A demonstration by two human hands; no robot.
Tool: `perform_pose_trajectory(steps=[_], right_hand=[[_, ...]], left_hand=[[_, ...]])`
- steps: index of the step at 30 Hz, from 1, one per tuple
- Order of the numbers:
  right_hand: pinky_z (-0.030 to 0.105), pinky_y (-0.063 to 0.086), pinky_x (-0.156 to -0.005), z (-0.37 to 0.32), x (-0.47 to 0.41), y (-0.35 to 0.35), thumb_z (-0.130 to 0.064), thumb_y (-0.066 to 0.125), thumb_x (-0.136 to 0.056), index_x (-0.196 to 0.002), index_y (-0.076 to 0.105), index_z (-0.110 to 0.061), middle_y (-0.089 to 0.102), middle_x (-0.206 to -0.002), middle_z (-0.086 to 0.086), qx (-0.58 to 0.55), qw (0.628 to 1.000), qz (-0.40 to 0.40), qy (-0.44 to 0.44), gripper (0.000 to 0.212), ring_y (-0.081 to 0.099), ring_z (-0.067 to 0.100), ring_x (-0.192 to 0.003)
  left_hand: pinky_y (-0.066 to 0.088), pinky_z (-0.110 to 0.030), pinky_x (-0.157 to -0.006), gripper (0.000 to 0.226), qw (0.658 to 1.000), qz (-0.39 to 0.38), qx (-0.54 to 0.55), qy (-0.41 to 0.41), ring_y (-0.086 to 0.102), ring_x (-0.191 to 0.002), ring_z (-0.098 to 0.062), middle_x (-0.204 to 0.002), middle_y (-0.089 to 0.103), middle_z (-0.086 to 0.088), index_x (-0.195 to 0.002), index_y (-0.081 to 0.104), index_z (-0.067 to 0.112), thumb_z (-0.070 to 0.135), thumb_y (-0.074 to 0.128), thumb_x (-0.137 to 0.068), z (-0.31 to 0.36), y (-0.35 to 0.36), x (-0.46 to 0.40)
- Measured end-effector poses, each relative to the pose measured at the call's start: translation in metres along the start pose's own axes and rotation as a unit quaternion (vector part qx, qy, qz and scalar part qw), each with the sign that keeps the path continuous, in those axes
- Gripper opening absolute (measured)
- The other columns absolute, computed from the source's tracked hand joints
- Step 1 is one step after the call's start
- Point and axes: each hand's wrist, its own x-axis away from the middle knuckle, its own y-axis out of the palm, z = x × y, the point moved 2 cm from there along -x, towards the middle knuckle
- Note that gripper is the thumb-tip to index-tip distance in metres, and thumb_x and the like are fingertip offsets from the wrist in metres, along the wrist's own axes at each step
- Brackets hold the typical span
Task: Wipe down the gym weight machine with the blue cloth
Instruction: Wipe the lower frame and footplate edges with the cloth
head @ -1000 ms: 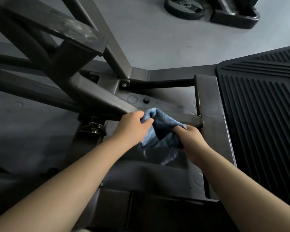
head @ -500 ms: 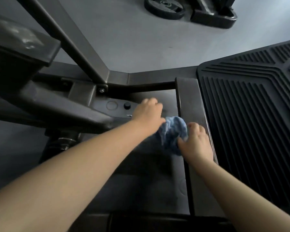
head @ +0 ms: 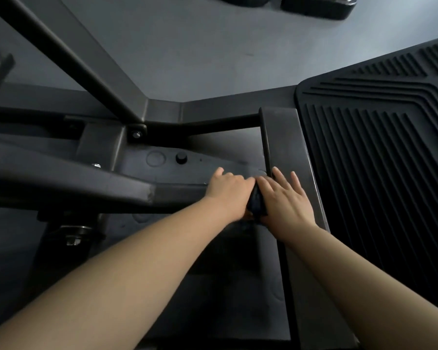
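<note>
Seen from above, a person leans over the base of a dark gym weight machine (head: 104,190), both bare arms reaching forward. The left hand (head: 229,190) and right hand (head: 287,200) meet side by side where a slanted beam of the frame joins a flat upright bar (head: 286,147). The cloth (head: 257,203) is wedged between the two hands, only a dark, shadowed fold of it showing, so its blue colour barely reads. The right hand lies spread and flat, fingers (head: 278,176) straight and pointing away, resting on the flat bar with its inner edge against the cloth. The left hand sits knuckles-up on the beam, its fingers bent downward on the far side; whether they grip the cloth cannot be told from this angle. To the right of the bar is a black ribbed rubber mat (head: 379,157). A bolt (head: 137,134) and a small black knob (head: 181,157) sit on the frame just beyond the hands. Dark equipment stands on the grey floor (head: 200,46) at the top edge.
</note>
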Motion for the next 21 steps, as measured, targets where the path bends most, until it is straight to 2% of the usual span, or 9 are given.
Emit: perform_pose_trajectory(steps=[3,5,8,11,13,15,17,19,21], right_hand=[[0.036,-0.015,-0.113,-0.006,-0.003,-0.004,-0.027,0.051,-0.092,-0.147,0.014,-0.016,0.031,-0.150,-0.001,0.038,0.999,-0.012,-0.028,0.067,0.003,0.020,-0.146],[0.036,-0.011,-0.115,-0.015,-0.007,-0.007,-0.030,0.048,-0.093,-0.147,0.015,-0.014,0.035,-0.146,0.002,0.060,0.997,-0.014,-0.049,0.065,0.015,0.020,-0.144],[0.035,0.004,-0.117,-0.046,-0.016,-0.011,-0.030,0.044,-0.095,-0.138,0.028,-0.014,0.046,-0.134,0.003,0.048,0.996,0.007,-0.081,0.048,0.038,0.022,-0.130],[0.035,0.023,-0.107,-0.094,-0.029,-0.013,-0.022,0.043,-0.093,-0.127,0.036,-0.014,0.050,-0.129,0.006,0.020,0.993,0.023,-0.116,0.035,0.043,0.026,-0.120],[0.035,0.027,-0.102,-0.129,-0.036,-0.014,-0.022,0.047,-0.091,-0.124,0.037,-0.014,0.051,-0.126,0.006,0.010,0.990,0.038,-0.136,0.036,0.044,0.027,-0.117],[0.039,0.021,-0.109,-0.157,-0.039,-0.010,-0.024,0.051,-0.090,-0.128,0.034,-0.013,0.048,-0.128,0.005,0.001,0.989,0.043,-0.141,0.044,0.041,0.025,-0.121],[0.047,0.005,-0.116,-0.170,-0.038,-0.005,-0.023,0.056,-0.086,-0.133,0.028,-0.011,0.044,-0.130,0.004,-0.002,0.991,0.046,-0.125,0.056,0.037,0.025,-0.125],[0.051,-0.004,-0.115,-0.167,-0.034,-0.003,-0.021,0.057,-0.084,-0.134,0.025,-0.011,0.042,-0.128,0.003,0.005,0.991,0.064,-0.116,0.061,0.037,0.024,-0.124],[0.053,-0.006,-0.114,-0.156,-0.027,-0.002,-0.021,0.057,-0.084,-0.136,0.022,-0.011,0.041,-0.127,0.002,0.031,0.989,0.073,-0.122,0.063,0.038,0.024,-0.123]], left_hand=[[0.013,-0.047,-0.114,0.047,0.999,0.007,-0.045,0.014,0.046,-0.120,-0.026,-0.119,0.059,-0.003,-0.130,0.042,0.017,0.033,0.057,-0.088,-0.006,-0.002,0.006],[0.008,-0.049,-0.115,0.041,0.998,0.003,-0.066,0.016,0.045,-0.121,-0.026,-0.117,0.060,-0.002,-0.126,0.044,0.016,0.029,0.055,-0.088,-0.012,-0.005,0.013],[-0.001,-0.053,-0.115,0.040,0.994,-0.021,-0.111,-0.004,0.043,-0.121,-0.026,-0.112,0.062,0.000,-0.121,0.047,0.016,0.033,0.058,-0.086,-0.036,-0.007,0.030],[-0.012,-0.060,-0.110,0.035,0.985,-0.033,-0.165,-0.046,0.041,-0.124,-0.027,-0.110,0.062,0.000,-0.118,0.049,0.015,0.027,0.056,-0.086,-0.071,-0.010,0.056],[-0.018,-0.060,-0.106,0.033,0.976,-0.030,-0.200,-0.083,0.038,-0.127,-0.026,-0.112,0.062,0.002,-0.118,0.050,0.016,0.024,0.055,-0.086,-0.095,-0.012,0.078],[-0.023,-0.058,-0.101,0.033,0.969,-0.019,-0.220,-0.114,0.032,-0.133,-0.026,-0.117,0.058,0.002,-0.120,0.049,0.017,0.023,0.053,-0.087,-0.112,-0.012,0.097],[-0.028,-0.057,-0.098,0.034,0.965,-0.016,-0.228,-0.130,0.027,-0.138,-0.026,-0.123,0.054,0.000,-0.123,0.047,0.016,0.022,0.049,-0.090,-0.119,-0.010,0.109],[-0.025,-0.059,-0.103,0.028,0.960,-0.015,-0.243,-0.141,0.038,-0.131,-0.025,-0.113,0.059,0.001,-0.115,0.055,0.017,0.020,0.046,-0.089,-0.117,-0.005,0.110],[-0.019,-0.056,-0.106,0.022,0.958,0.001,-0.255,-0.134,0.053,-0.114,-0.021,-0.095,0.064,0.003,-0.102,0.063,0.019,0.018,0.047,-0.086,-0.108,-0.001,0.105]])
